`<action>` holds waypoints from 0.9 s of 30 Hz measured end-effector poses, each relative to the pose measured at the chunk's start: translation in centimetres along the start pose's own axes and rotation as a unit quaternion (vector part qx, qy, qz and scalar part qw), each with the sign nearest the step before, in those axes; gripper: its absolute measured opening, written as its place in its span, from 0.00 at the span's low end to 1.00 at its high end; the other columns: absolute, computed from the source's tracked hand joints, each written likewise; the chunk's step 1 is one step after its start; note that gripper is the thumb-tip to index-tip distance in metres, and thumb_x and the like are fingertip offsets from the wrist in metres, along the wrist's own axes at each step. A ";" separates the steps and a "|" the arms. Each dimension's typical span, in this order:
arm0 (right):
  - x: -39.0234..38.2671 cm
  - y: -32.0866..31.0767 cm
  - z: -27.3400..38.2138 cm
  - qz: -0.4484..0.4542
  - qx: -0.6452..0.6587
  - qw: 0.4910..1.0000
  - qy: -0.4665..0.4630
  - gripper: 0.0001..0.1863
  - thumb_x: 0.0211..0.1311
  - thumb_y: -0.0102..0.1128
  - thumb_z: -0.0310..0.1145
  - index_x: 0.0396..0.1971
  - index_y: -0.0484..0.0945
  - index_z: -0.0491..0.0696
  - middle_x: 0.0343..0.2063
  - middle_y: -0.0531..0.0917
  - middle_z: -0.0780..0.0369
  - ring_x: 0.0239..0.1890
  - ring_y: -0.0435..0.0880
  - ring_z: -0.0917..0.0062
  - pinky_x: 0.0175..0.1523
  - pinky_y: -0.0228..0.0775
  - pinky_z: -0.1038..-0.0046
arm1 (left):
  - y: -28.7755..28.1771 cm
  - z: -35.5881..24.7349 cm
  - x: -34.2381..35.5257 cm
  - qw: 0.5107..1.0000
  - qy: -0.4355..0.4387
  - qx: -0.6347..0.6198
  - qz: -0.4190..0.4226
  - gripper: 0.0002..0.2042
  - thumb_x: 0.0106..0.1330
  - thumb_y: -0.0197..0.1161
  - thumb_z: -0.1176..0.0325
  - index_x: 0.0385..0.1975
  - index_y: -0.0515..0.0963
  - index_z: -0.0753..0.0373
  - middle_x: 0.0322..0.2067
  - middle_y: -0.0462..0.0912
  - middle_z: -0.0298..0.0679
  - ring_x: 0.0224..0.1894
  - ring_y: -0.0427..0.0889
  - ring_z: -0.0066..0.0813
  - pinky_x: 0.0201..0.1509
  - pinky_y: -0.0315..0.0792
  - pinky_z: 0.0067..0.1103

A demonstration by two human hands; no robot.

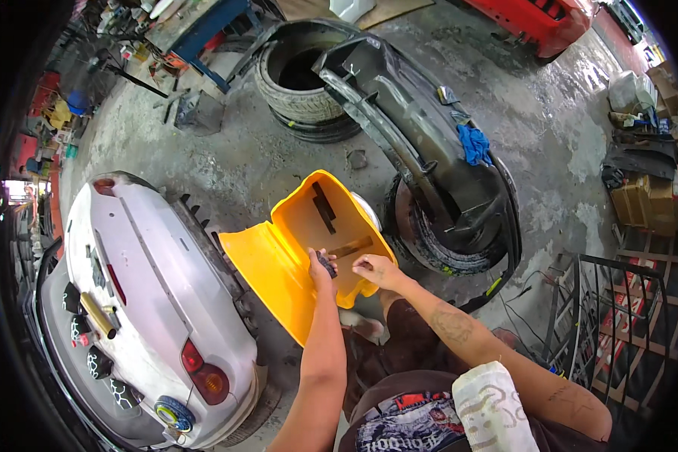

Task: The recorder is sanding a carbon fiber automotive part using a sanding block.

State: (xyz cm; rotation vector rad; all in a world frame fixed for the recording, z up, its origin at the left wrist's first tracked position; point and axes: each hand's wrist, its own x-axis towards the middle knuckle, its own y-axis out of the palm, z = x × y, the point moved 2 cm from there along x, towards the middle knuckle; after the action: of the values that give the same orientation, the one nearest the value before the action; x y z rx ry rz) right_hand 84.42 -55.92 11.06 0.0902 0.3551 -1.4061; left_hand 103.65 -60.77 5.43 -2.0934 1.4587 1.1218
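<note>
A yellow plastic shell (264, 279), open with a pale inside, lies before me in the middle of the head view. Dark strips (323, 202) and a brownish strip (350, 247) are on its inside. My left hand (319, 268) is closed round a small dark object (327, 262), over the inside. My right hand (377, 270), just to the right, has its fingers curled together at the inner edge; what they hold, if anything, is too small to tell. My legs and a foot show beneath the shell.
A white car bumper (151, 264) with tail light, tape and tools lies at left. Black bumpers (384, 98) rest on stacked tyres (286, 83) ahead and right. A blue cloth (474, 143), metal racks (580, 316), cardboard boxes (629, 203) and a blue table (188, 38) stand around.
</note>
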 end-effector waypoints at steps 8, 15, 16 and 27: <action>7.0 3.8 -6.2 -0.085 -0.019 0.994 0.070 0.14 0.65 0.67 0.37 0.40 0.84 0.40 0.34 0.87 0.51 0.37 0.89 0.66 0.47 0.80 0.67 | -0.2 5.9 13.2 0.997 -0.035 -0.063 -0.027 0.24 0.74 0.55 0.41 0.54 0.75 0.56 0.36 0.83 0.37 0.31 0.81 0.31 0.32 0.76 0.28; 11.6 8.2 -11.6 -0.164 0.004 0.962 0.218 0.20 0.69 0.63 0.44 0.46 0.83 0.40 0.37 0.87 0.53 0.41 0.87 0.68 0.50 0.77 0.66 | -2.8 5.7 17.0 0.990 -0.057 -0.056 -0.116 0.25 0.71 0.55 0.38 0.51 0.76 0.54 0.46 0.81 0.41 0.45 0.80 0.36 0.47 0.79 0.37; 11.5 7.5 -13.7 -0.212 -0.043 0.940 0.265 0.23 0.70 0.61 0.47 0.47 0.83 0.40 0.39 0.87 0.52 0.43 0.87 0.65 0.52 0.77 0.63 | -0.9 5.8 16.1 0.990 -0.070 -0.053 -0.108 0.25 0.71 0.55 0.38 0.51 0.76 0.54 0.46 0.81 0.41 0.45 0.80 0.36 0.47 0.79 0.37; 12.7 8.9 -9.5 -0.061 0.473 0.785 0.395 0.16 0.72 0.57 0.47 0.38 0.82 0.48 0.27 0.85 0.61 0.18 0.76 0.76 0.23 0.69 0.70 | 2.4 -0.3 0.4 0.942 0.044 0.332 -0.009 0.26 0.78 0.50 0.45 0.40 0.79 0.66 0.24 0.81 0.38 0.22 0.76 0.25 0.25 0.66 0.21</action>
State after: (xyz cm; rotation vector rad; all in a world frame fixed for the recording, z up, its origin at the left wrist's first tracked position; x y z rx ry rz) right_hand 92.83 -63.85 -2.91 1.5482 0.2979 -1.5003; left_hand 101.69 -62.18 5.70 -1.6752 1.5697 0.4275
